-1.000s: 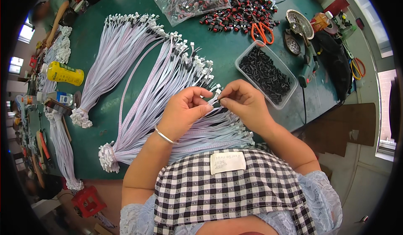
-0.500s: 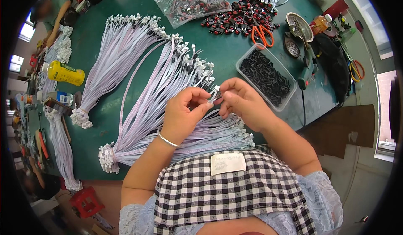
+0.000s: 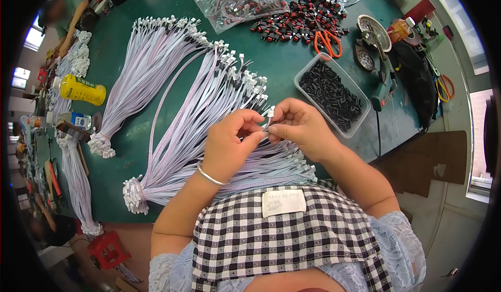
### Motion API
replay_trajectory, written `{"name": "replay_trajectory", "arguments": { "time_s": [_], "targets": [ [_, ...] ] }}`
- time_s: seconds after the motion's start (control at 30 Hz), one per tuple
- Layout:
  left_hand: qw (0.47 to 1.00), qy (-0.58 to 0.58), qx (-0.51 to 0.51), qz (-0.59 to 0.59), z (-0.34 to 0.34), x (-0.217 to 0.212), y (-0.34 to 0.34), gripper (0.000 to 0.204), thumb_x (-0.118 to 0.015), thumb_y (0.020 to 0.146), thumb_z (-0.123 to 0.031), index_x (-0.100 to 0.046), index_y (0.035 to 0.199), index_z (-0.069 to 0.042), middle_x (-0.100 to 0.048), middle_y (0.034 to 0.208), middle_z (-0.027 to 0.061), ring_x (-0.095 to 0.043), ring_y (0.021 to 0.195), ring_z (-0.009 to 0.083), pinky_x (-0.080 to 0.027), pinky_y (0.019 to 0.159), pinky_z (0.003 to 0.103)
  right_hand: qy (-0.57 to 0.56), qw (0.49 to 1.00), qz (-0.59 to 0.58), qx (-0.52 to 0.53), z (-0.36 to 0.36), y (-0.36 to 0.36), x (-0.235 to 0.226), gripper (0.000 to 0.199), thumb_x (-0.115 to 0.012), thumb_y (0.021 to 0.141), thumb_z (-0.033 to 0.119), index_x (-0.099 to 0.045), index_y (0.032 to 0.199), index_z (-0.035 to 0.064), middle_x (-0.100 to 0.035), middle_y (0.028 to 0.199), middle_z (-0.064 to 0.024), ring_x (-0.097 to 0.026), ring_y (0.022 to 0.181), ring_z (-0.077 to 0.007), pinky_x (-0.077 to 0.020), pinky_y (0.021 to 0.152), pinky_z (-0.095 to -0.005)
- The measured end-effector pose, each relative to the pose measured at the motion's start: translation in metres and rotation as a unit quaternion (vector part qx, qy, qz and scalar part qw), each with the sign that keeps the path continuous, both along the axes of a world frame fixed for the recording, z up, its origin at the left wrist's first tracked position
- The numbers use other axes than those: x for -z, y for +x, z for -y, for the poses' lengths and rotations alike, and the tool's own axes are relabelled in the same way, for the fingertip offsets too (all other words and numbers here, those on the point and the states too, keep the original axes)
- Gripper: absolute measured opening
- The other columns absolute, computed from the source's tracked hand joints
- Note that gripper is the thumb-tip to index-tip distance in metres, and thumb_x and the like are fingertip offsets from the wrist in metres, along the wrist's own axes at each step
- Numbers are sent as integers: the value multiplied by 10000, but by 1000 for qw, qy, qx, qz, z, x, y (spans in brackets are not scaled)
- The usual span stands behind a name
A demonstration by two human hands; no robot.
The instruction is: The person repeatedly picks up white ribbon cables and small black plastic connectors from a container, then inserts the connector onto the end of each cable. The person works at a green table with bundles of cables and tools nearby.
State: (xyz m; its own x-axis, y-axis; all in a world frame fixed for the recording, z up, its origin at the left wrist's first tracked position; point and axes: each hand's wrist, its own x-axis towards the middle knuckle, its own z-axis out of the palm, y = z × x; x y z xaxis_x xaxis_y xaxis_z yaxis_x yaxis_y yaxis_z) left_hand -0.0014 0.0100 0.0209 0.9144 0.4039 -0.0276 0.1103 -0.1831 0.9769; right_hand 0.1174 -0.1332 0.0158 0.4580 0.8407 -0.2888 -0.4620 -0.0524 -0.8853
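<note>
My left hand [image 3: 229, 141] and my right hand [image 3: 307, 133] meet fingertip to fingertip over a fanned bundle of white ribbon cables [image 3: 180, 135]. Both are closed in a pinch on the end of one cable. Its white connector [image 3: 271, 112] sticks up between the two hands, while the exact spot they grip is mostly covered by the fingers. Other cable ends, with white plugs and short black sleeves, spread out beyond my left hand. To the right of my right hand stands a clear plastic box [image 3: 367, 104] with many short black tubes [image 3: 331, 88] in it.
A second cable bundle [image 3: 151, 73] lies farther left, near a yellow bottle [image 3: 82, 90]. At the back are a clear bag of parts [image 3: 240, 2], a pile of red-and-black parts [image 3: 292, 23] and orange-handled scissors [image 3: 327, 44]. A green-handled tool [image 3: 384, 91] with a cord lies right.
My right hand's fingertips have come in to the left ones, thumb now stretched toward the left thumb. The white connector stands slightly farther right between them.
</note>
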Motion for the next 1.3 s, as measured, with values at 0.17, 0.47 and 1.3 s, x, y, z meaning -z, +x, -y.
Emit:
{"name": "replay_trajectory", "arguments": {
  "time_s": [0.17, 0.47, 1.3],
  "targets": [
    [990, 136, 5, 39, 1, -2, -1, 229, -704, 745, -13, -616, 956, -30, -651, 774, 76, -644, 673, 144, -516, 617, 243, -40, 997, 13, -64, -4, 9, -3, 122, -651, 828, 35, -576, 918, 1, -614, 819, -44, -599, 724, -98, -510, 668, -233],
    [994, 103, -27, 18, -2, -6, 1, 218, -719, 739, -8, -618, 932, -24, -649, 762, 59, -620, 678, 112, -508, 631, 239, -69, 989, 121, -43, -9, 9, -9, 103, -628, 849, 64, -615, 925, -3, -607, 765, -20, -564, 662, -74, -474, 603, -210],
    [877, 473, -30, 82, -45, 27, 33, 122, -671, 750, -90, -621, 858, -66, -561, 770, 101, -546, 779, 306, -441, 712, 412, -35, 745, 665, -39, -32, 56, -19, 173, -584, 832, 132, -585, 987, 55, -624, 899, -146, -590, 885, -353, -464, 766, -433]
  ]
}}
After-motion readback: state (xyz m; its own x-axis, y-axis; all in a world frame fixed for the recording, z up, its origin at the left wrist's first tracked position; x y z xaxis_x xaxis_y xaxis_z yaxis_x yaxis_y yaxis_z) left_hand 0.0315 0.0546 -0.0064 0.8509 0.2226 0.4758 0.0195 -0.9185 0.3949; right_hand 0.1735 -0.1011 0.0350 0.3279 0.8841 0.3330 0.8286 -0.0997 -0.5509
